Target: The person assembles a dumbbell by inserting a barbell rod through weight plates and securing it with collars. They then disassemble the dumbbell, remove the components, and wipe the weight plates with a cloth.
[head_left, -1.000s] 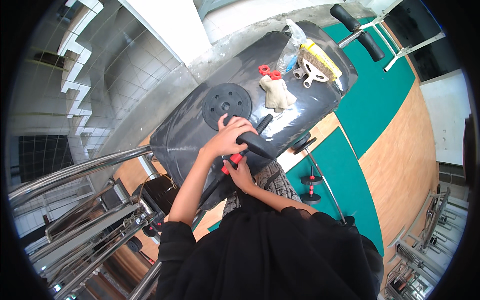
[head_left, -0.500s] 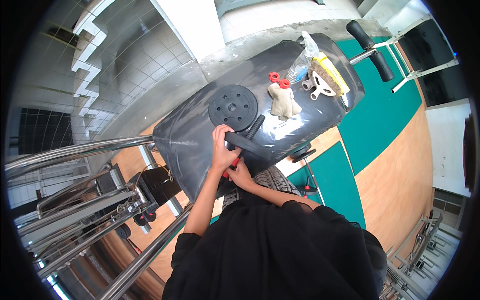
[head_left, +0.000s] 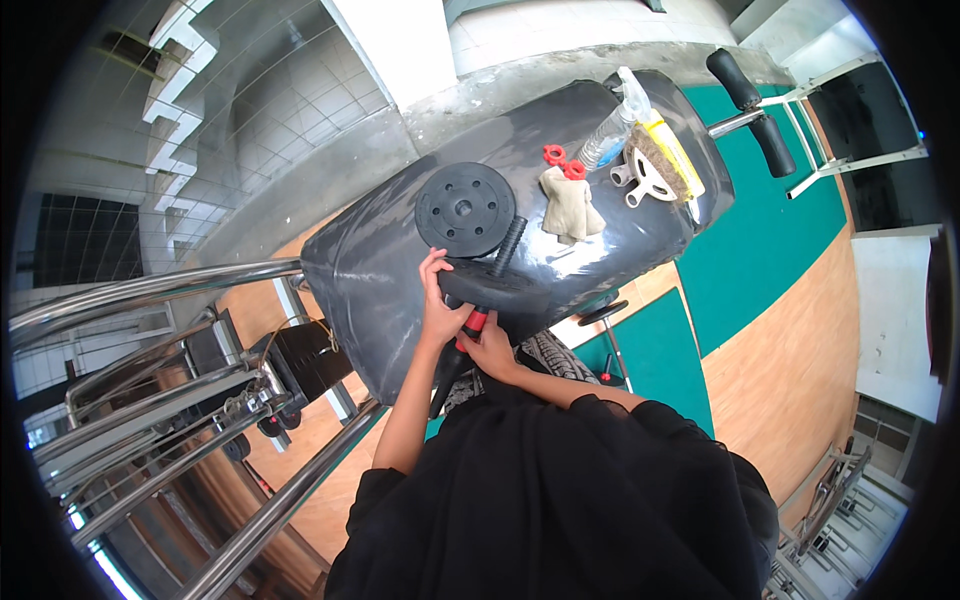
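— What's on the worktop (head_left: 365, 275)?
— 1 disc (head_left: 463, 205); just on its near side, a plate (head_left: 492, 287) on a bar (head_left: 509, 247).
— How's it held?
— Left hand (head_left: 440, 318) clasps the plate's rim, right hand (head_left: 492, 353) the red sleeve (head_left: 477, 322). I'd keep plate square to bar.

On the table (head_left: 350, 290) before you, one plate (head_left: 464, 210) lies flat; nearer you, a second plate (head_left: 490, 287) sits around the bar (head_left: 510, 243). To the right lies a cloth (head_left: 572, 207), two collars (head_left: 574, 171) at its far end, then a bottle (head_left: 608, 138), then a brush (head_left: 663, 165).
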Available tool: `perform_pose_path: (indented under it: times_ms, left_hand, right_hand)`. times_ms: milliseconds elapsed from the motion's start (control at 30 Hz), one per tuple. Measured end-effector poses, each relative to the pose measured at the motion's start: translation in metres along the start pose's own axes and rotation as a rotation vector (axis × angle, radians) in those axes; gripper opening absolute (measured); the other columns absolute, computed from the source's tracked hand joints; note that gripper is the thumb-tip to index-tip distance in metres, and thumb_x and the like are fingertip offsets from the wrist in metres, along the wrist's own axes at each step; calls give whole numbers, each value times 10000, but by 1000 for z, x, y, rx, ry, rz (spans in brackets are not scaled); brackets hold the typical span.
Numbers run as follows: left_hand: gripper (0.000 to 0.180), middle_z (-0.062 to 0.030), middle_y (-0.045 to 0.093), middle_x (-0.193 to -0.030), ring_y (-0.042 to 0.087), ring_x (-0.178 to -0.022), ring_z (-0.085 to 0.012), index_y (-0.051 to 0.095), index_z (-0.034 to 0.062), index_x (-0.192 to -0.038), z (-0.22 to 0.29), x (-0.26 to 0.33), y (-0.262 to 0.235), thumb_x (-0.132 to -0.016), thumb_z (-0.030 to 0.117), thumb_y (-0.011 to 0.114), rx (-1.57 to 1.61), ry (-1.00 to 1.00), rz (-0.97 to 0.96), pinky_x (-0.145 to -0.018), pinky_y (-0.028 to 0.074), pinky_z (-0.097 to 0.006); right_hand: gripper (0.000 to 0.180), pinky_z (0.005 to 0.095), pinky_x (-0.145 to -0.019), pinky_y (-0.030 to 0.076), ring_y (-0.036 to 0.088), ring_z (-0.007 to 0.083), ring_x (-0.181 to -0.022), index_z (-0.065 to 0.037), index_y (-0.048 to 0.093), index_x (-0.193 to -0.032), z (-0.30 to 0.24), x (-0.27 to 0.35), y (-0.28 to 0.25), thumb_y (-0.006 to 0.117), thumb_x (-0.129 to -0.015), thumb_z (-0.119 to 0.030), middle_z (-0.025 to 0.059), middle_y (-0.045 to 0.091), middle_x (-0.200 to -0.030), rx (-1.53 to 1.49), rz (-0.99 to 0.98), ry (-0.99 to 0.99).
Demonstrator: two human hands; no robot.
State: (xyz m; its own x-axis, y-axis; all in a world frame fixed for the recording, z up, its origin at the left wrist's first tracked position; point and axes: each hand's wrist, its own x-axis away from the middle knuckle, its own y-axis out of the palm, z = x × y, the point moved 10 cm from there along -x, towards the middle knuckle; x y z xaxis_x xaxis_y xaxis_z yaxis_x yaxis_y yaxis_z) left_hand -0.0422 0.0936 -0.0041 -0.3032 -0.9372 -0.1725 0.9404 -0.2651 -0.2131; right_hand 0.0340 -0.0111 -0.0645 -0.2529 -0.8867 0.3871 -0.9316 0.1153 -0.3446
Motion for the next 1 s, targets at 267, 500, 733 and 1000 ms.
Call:
perform_pose_path:
  times_ms: [267,500,733,1000]
  left_hand:
    - [952,-195,437,-1266,465,-1150,-264,253,-21,-1347,-23,54,31,-617,209,819,61,-438,-242,-985,367,-361]
    - [560,-153,630,-1057,581,-999,-255,588,-36,-1068,-22,59,43,-697,353,745,88,-564,-291,-887,432,-354]
    - [601,-145,607,-1095,552,-1048,-255,574,-34,-1088,-39,64,50,-685,388,720,141,-568,-179,-922,406,-351]
    - [616,-126,593,-1106,532,-1067,-231,567,-28,-1091,-27,74,49,-669,389,731,211,-598,-135,-941,386,-341]
  right_hand:
    - [214,433,-729,459,595,383,-863,37,564,-904,-5,5,17,581,-763,-123,207,620,-904,-20,-7,-416]
    - [250,433,-743,462,598,373,-855,34,582,-904,10,3,26,550,-793,-187,211,629,-875,78,-157,-423]
    - [509,422,-824,464,599,328,-958,-23,611,-1023,20,2,0,482,-839,-480,209,630,-985,567,-724,-232]
    - [208,353,-711,515,654,252,-806,-40,603,-967,-95,-90,-181,543,-810,-161,121,660,-839,876,-580,-272]
